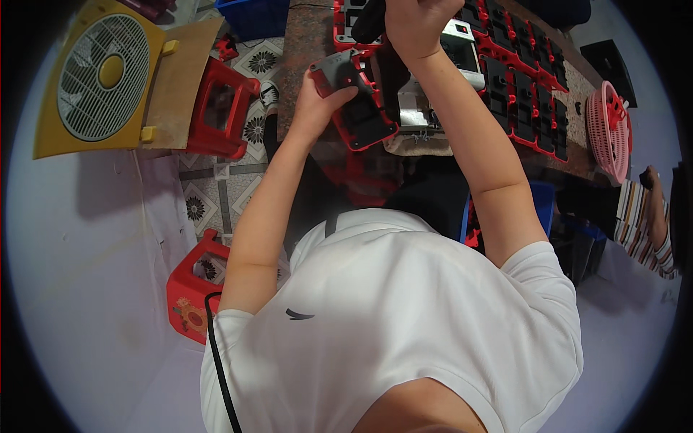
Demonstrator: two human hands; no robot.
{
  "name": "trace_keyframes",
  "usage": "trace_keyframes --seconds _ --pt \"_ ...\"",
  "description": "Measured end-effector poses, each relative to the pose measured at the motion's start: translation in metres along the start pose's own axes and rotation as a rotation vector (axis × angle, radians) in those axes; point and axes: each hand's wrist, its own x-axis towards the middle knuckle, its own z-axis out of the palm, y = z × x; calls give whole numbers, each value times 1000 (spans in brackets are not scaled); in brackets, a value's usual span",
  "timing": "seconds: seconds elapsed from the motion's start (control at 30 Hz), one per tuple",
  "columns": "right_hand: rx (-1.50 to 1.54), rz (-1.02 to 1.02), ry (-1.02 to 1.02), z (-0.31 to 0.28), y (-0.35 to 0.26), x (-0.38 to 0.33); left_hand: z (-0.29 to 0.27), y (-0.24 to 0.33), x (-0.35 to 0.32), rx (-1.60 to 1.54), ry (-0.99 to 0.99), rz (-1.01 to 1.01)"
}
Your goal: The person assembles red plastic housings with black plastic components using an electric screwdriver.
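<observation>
Red-and-black casing (pixel 369 121) sticks out rightward from the left hand (pixel 321 107) clamped on it; right hand (pixel 419 27) grips some black tool (pixel 369 23).

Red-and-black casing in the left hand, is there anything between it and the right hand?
Yes, in this view: a black object in the right hand juts out above the casing, and a dark shape runs along the casing's right side. Whether either touches it can't be told.
</observation>
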Motion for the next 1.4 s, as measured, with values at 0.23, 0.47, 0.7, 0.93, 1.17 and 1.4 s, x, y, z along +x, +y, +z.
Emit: trace_keyframes --seconds 0.23,0.47,0.7,0.93,1.17,1.4 --pt "145 80 64 10 4 1 -1 6 0 -12 -27 18" --pt "-44 -15 -21 3 9 2 -1 2 2 52 -21 21" --pt "-8 28 11 -1 13 -1 0 -2 2 35 0 24" --pt "51 79 10 0 16 5 -1 -4 1 40 8 2" --pt "25 100 34 -1 15 6 -3 -1 2 67 2 15" --pt "-21 69 30 -6 16 6 -2 -3 2 57 5 38"
